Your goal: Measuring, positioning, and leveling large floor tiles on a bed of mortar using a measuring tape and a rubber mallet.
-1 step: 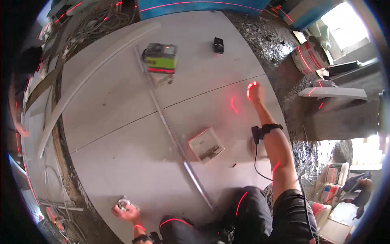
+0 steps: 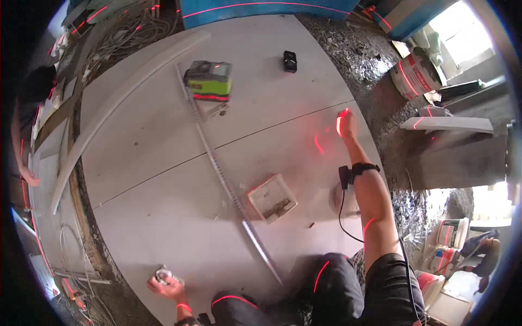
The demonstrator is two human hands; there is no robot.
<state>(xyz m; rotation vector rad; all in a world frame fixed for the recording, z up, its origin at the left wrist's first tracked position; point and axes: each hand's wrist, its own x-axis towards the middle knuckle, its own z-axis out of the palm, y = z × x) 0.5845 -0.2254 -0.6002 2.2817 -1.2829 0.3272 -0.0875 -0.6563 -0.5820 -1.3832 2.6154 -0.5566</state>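
My left hand point(image 2: 167, 287) rests at the near left of a large pale grey board, fingers curled round a small whitish lump I cannot make out clearly. At the board's right edge, my right hand point(image 2: 346, 125) is closed in a fist, lit by a bright red laser line; anything inside it is hidden. Between my hands lie a long metal straightedge point(image 2: 220, 176), running from far left to near middle, and a square white container point(image 2: 273, 198) holding small brownish bits. Across the board point(image 2: 136, 233) runs a thin dark line.
A green and black laser level point(image 2: 208, 81) stands at the far left beside the straightedge. A small black device point(image 2: 290, 61) lies farther back. One long white strip point(image 2: 119, 100) curves along the left edge. At the far left is another person's hand point(image 2: 30, 176); buckets point(image 2: 416, 76) stand on the right.
My right hand has shifted slightly right, toward the board's edge. The head view has moved a little; my left hand stays on the whitish lump.
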